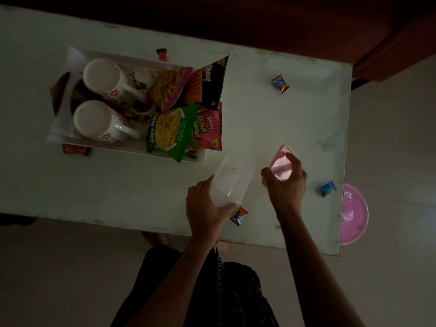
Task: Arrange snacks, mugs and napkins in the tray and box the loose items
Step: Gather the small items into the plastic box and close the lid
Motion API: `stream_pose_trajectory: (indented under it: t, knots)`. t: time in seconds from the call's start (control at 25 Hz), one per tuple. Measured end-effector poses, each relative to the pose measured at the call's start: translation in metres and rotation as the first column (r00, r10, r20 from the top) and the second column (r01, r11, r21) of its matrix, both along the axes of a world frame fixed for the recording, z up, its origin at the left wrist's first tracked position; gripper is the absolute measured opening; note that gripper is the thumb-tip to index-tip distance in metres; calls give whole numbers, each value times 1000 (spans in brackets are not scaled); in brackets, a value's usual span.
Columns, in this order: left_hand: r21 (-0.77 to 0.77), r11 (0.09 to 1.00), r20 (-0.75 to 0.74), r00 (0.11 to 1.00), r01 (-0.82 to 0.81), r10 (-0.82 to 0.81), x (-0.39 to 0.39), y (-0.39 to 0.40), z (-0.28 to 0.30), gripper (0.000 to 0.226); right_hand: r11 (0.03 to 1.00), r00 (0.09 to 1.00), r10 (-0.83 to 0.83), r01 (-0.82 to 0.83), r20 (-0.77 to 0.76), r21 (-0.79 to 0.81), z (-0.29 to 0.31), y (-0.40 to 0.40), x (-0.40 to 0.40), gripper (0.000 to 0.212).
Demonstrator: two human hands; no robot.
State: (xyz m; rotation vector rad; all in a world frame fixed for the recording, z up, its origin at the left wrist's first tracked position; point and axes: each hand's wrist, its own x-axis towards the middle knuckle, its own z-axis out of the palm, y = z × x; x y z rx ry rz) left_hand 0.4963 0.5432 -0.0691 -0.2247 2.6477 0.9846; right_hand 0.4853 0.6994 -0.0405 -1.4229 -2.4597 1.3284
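A white tray (151, 151) on the left of the table holds two floral mugs (99, 77) (94, 119), several snack packets (169, 132) and white napkins (60, 122) along its left side. My left hand (207, 206) grips a clear plastic box (232, 179) near the table's front edge. My right hand (286, 185) holds its pink lid (280, 164) just right of the box, tilted. Small loose candies lie around: one orange-blue (240, 214) beside my left hand, one blue (327, 189) at the right, one (281, 83) at the back right.
A red wrapper (76, 149) lies in front of the tray and an orange one (162, 54) behind it. The pale table (70, 185) ends close at front and right. A pink round basin (354, 214) sits on the floor off the right edge.
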Motion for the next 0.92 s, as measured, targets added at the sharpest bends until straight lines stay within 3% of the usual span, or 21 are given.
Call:
stream_pose_trajectory:
  t: [0.28,0.4,0.52,0.6,0.8,0.92]
  knots:
    - [93,991,23,996,-93,91,-11,14,-5,88,918,921,324,-361,215,165,-31,44,-12,75]
    - [31,987,99,983,-156,152,-14,15,-6,96,893,925,257,-338,280,296,-34,60,-1,68]
    - [5,972,216,950,-233,227,6,18,-1,77,898,935,50,-196,350,394,-36,82,22,60]
    - [20,983,262,949,-184,173,27,24,2,63,916,919,15,-171,395,363,-40,91,40,57]
    - [-6,995,233,968,102,-98,50,30,-9,37,952,956,93,-167,278,257,-47,65,76,29]
    - [130,988,230,967,80,-109,49,25,-14,16,946,958,223,-258,181,199,-45,25,92,23]
